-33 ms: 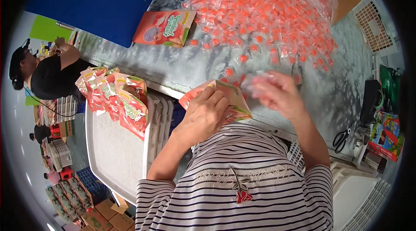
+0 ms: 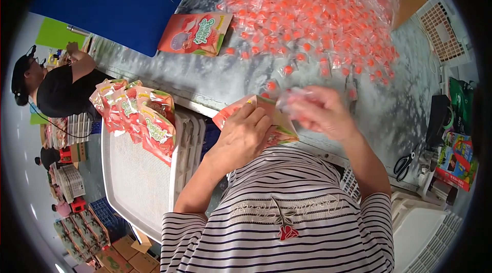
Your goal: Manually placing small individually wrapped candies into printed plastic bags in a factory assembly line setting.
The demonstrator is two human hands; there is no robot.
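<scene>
My left hand (image 2: pixel 242 132) grips a red and cream printed pouch (image 2: pixel 283 123) at the table's front edge, close to my body. Beside the pouch's upper right side, my right hand (image 2: pixel 330 113) is closed around a few clear-wrapped red candies (image 2: pixel 291 100); motion smears its fingers. Just beyond the pouch a loose wrapped candy (image 2: pixel 271 85) lies on the table. A big heap of the same wrapped candies (image 2: pixel 312 22) spreads over the far side. Another printed pouch (image 2: pixel 193 35) lies flat left of the heap.
Several plump pouches (image 2: pixel 141 114) rest on stacked white trays (image 2: pixel 136 181) at my left. A blue panel (image 2: pixel 113 4) covers the far left. Black scissors (image 2: pixel 405 164) and a white plastic basket (image 2: pixel 445 29) are at the right. A person in black (image 2: pixel 66 93) works beyond the trays.
My right hand has shifted slightly left with the candies, closer to the pouch. My left hand and the pouch stay nearly in place.
</scene>
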